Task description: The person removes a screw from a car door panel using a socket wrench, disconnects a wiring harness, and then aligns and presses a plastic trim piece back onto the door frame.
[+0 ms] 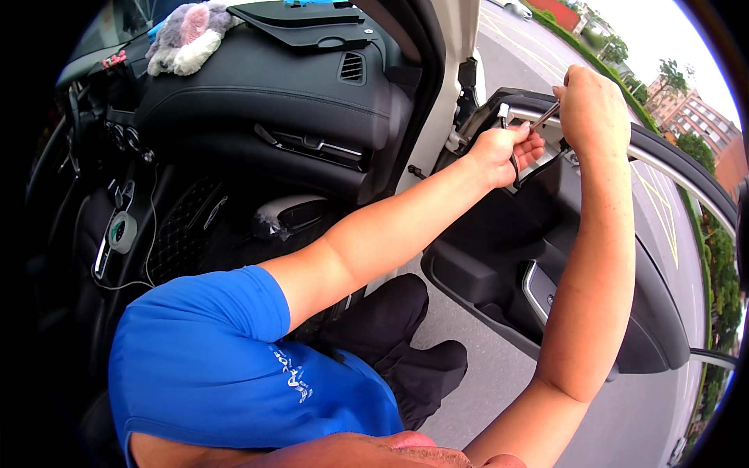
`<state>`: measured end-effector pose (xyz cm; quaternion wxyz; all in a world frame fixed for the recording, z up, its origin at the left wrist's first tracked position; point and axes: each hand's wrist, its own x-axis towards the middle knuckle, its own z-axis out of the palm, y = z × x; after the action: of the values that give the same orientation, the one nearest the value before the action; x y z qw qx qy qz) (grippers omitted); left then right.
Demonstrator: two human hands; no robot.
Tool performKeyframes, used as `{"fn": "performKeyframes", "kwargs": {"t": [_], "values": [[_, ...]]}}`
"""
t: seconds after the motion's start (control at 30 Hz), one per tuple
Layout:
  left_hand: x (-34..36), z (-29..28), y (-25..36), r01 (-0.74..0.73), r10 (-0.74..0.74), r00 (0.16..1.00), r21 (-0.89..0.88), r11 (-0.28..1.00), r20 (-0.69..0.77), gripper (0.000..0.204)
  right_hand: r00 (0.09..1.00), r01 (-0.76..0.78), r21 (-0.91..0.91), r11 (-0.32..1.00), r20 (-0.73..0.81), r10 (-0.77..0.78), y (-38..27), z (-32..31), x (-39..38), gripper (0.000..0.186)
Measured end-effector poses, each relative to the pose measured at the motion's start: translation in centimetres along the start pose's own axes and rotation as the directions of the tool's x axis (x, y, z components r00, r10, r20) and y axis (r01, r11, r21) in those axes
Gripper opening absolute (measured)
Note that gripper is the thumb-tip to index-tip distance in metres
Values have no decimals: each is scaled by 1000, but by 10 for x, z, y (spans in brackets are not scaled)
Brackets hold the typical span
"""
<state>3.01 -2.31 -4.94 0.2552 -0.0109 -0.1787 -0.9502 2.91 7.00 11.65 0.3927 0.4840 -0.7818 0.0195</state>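
My left hand [505,154] is raised at the front upper corner of the open car door, its fingers curled around a black cable [516,173]. A white plug [503,111] stands up just above that thumb. My right hand [597,113], higher and farther right, is closed on a slim dark rod-like tool [546,117]. The tool slants down toward my left fingertips; whether its tip touches the cable is too small to tell. Both hands are over the black door panel [499,226], near its upper edge by the window frame.
A silver-trimmed door handle [538,290] sits lower on the panel. Leftward are the black dashboard [273,93], with a plush toy [191,39] and a loose black trim piece [308,27] on top. A roll of tape [122,232] lies by the console. Pavement [460,366] shows below the door.
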Motion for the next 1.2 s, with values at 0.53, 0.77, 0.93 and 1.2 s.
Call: {"fn": "performKeyframes", "kwargs": {"t": [0.53, 0.77, 0.93, 1.2], "values": [[-2, 11, -4, -114, 124, 990, 148, 982, -59, 14, 984, -156, 461, 874, -2, 177, 52, 23, -25, 26], [-5, 13, -3, -124, 143, 986, 193, 973, -86, 13, 973, -200, 464, 863, -8, 230, 53, 26, -35, 26], [-8, 18, -5, -147, 165, 984, 220, 964, -68, 14, 967, -155, 491, 857, -101, 233, 61, 37, -40, 26], [-1, 17, 1, -180, 199, 978, 216, 960, -69, 15, 955, -170, 521, 837, -122, 270, 59, 39, -43, 20]]}}
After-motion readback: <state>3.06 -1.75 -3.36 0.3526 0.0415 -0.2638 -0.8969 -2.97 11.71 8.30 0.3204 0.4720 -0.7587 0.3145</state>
